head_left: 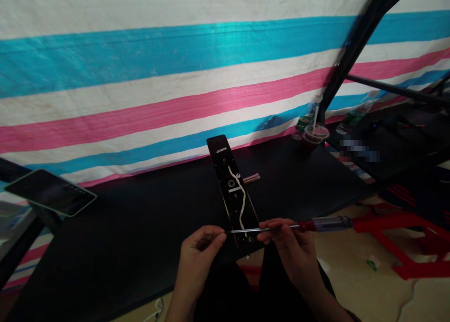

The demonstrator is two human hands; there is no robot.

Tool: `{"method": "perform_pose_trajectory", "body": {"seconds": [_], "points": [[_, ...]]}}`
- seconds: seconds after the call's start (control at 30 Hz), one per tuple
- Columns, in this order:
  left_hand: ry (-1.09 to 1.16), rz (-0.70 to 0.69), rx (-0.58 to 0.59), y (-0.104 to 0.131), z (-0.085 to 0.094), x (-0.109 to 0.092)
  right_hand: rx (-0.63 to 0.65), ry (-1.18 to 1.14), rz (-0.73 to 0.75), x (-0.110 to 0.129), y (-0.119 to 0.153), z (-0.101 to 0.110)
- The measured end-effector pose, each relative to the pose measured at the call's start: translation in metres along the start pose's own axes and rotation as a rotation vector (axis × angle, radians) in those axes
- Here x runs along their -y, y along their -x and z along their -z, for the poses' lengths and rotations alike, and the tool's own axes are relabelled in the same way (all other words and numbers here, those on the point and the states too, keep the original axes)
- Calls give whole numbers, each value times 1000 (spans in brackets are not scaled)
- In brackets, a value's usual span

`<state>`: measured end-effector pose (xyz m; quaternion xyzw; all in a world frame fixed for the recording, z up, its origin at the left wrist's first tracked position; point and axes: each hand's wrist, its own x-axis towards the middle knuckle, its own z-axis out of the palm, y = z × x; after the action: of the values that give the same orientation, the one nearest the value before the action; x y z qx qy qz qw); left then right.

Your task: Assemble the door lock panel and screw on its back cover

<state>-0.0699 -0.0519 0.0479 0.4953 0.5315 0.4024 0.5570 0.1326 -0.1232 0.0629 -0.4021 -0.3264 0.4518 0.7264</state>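
From my head view, the screwdriver (pixel 316 224) has a clear handle, red collar and slim metal shaft, lying nearly level left to right, handle rightward, above the black table (pixel 140 219). Left fingers (pixel 220 238) pinch its tip, right fingers (pixel 288 233) its shaft (striped sheeting (pixel 158 97) behind).

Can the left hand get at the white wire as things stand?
Probably yes: the white wire lies uncovered along most of the black panel, though the left hand pinches the tip of the screwdriver.
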Motion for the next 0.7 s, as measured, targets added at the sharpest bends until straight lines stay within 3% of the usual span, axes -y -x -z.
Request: {"method": "perform_pose_trajectory", "body": {"seconds": [0.37, 0.5, 0.7], "points": [[-55, 3, 2, 5, -2, -8, 47, 77, -14, -4, -2, 7], [-77, 20, 74, 8, -3, -7, 125, 121, -65, 3, -13, 14], [-211, -116, 150, 21, -7, -21, 188, 80, -172, 11, -30, 21]]}}
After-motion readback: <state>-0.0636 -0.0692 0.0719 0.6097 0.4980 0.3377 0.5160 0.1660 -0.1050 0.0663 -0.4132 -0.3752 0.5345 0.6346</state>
